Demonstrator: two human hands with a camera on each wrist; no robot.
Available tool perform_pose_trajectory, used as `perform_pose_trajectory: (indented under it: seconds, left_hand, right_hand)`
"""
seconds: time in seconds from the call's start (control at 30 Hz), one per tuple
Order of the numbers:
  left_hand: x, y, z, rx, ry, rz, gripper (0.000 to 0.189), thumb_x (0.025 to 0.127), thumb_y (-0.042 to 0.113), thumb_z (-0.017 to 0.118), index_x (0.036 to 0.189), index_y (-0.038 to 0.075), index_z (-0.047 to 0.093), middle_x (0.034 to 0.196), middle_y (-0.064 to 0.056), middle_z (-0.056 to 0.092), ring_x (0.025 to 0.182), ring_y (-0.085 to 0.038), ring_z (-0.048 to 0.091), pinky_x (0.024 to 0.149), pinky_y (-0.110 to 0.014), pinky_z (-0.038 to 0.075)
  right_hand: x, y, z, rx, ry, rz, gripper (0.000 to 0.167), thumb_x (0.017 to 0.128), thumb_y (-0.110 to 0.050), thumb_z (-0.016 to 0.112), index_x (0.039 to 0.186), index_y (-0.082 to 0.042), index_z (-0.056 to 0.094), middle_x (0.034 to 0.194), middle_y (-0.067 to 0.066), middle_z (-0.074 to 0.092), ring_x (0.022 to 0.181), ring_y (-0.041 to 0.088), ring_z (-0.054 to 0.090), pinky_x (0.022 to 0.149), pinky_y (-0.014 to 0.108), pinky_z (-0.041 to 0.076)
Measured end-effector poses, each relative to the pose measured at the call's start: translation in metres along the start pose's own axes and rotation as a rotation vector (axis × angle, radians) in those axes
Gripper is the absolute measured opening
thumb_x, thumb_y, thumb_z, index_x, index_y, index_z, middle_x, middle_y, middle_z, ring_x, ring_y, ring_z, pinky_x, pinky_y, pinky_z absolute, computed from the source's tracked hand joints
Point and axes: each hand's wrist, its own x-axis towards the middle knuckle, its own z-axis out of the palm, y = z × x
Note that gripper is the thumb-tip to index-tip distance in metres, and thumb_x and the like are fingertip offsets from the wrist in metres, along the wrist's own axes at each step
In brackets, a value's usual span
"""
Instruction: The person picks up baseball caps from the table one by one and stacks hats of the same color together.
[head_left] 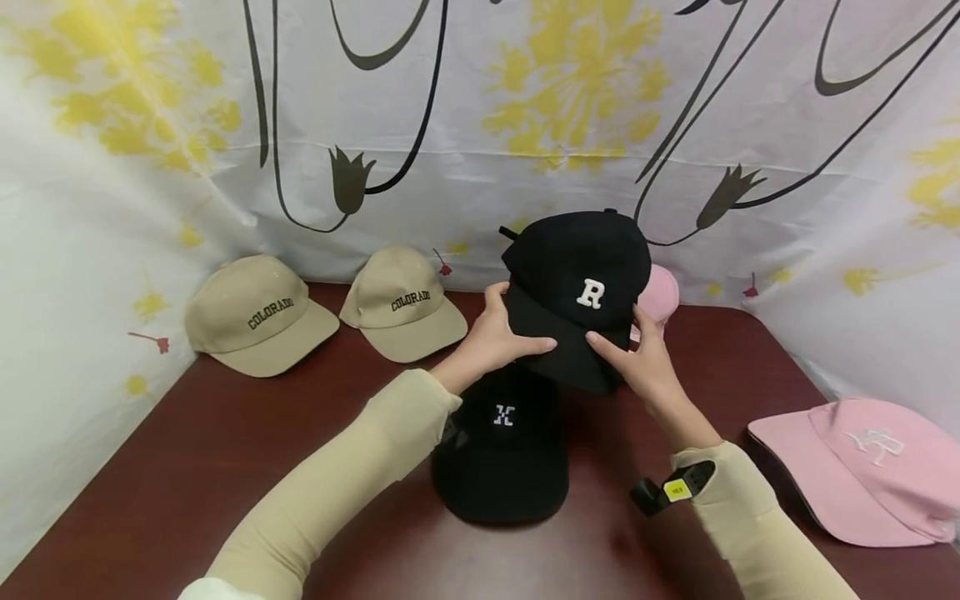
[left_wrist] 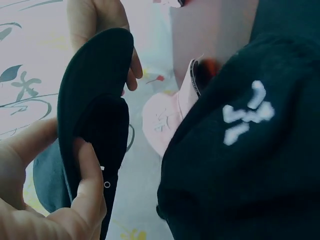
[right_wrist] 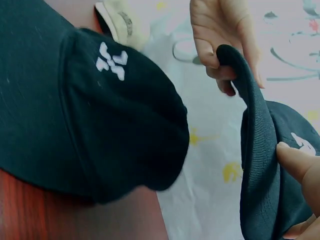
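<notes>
A black cap with a white letter R (head_left: 581,258) is held up above the table, tilted, its brim facing me. My left hand (head_left: 497,335) grips the brim's left side, thumb on its top face. On the other side my right hand (head_left: 651,365) pinches the brim, its thumb also on top. In the left wrist view, the left fingers (left_wrist: 89,175) reach under the brim. Below the held cap, a second black cap with a white X-like mark (head_left: 501,467) sits on the table, brim toward me. The held cap partly covers it.
Two beige COLORADO caps (head_left: 258,321) stand at the back left of the dark red table (head_left: 352,533). A pink cap (head_left: 870,471) lies at the right edge. Another pink cap (head_left: 662,293) is partly hidden behind the held one. Patterned white cloth (head_left: 465,108) hangs behind.
</notes>
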Motion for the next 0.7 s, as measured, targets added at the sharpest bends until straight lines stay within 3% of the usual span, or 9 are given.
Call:
perform_pose_trajectory:
  seconds: [0.13, 0.3, 0.4, 0.53, 0.7]
  left_hand:
    - [-0.015, -0.007, -0.01, 0.025, 0.06, -0.002, 0.094, 0.073, 0.026, 0.078, 0.138, 0.008, 0.014, 0.133, -0.02, 0.036, 0.119, -0.03, 0.042, 0.096, -0.04, 0.034]
    - [-0.035, -0.015, -0.021, -0.002, 0.02, 0.016, 0.107, 0.075, 0.026, 0.076, 0.146, 0.008, -0.003, 0.15, -0.015, 0.011, 0.134, -0.027, 0.02, 0.104, -0.043, 0.025]
    - [-0.047, -0.02, -0.025, -0.01, 0.011, 0.018, 0.111, 0.076, 0.026, 0.075, 0.146, 0.009, -0.009, 0.152, -0.011, 0.0, 0.137, -0.024, 0.01, 0.105, -0.044, 0.02]
    - [-0.062, -0.027, -0.029, 0.0, 0.041, 0.001, 0.11, 0.075, 0.025, 0.076, 0.146, 0.008, -0.007, 0.152, -0.012, 0.002, 0.137, -0.026, 0.011, 0.105, -0.047, 0.021]
    - [-0.075, -0.04, -0.029, 0.01, 0.075, -0.009, 0.11, 0.075, 0.024, 0.076, 0.146, 0.006, -0.005, 0.152, -0.013, 0.002, 0.137, -0.027, 0.01, 0.104, -0.048, 0.021]
  right_hand:
    - [-0.006, -0.007, 0.012, 0.008, -0.027, -0.031, 0.088, 0.086, -0.03, 0.064, 0.147, -0.005, 0.006, 0.147, 0.02, 0.016, 0.124, 0.043, 0.032, 0.095, 0.051, 0.034]
    - [-0.01, -0.011, 0.026, -0.01, -0.048, -0.073, 0.087, 0.085, -0.026, 0.066, 0.147, -0.003, 0.008, 0.148, 0.019, 0.016, 0.122, 0.044, 0.035, 0.093, 0.052, 0.036]
    - [-0.016, -0.012, 0.034, -0.045, -0.059, -0.1, 0.086, 0.085, -0.025, 0.066, 0.146, -0.002, 0.01, 0.146, 0.021, 0.017, 0.119, 0.042, 0.039, 0.093, 0.051, 0.037]
    - [-0.026, -0.014, 0.044, -0.08, -0.064, -0.114, 0.087, 0.083, -0.025, 0.068, 0.146, 0.0, 0.012, 0.145, 0.024, 0.017, 0.117, 0.039, 0.04, 0.097, 0.049, 0.032]
    - [-0.037, -0.014, 0.057, -0.07, -0.067, -0.113, 0.089, 0.082, -0.024, 0.069, 0.145, 0.001, 0.012, 0.144, 0.025, 0.015, 0.124, 0.039, 0.031, 0.101, 0.049, 0.026]
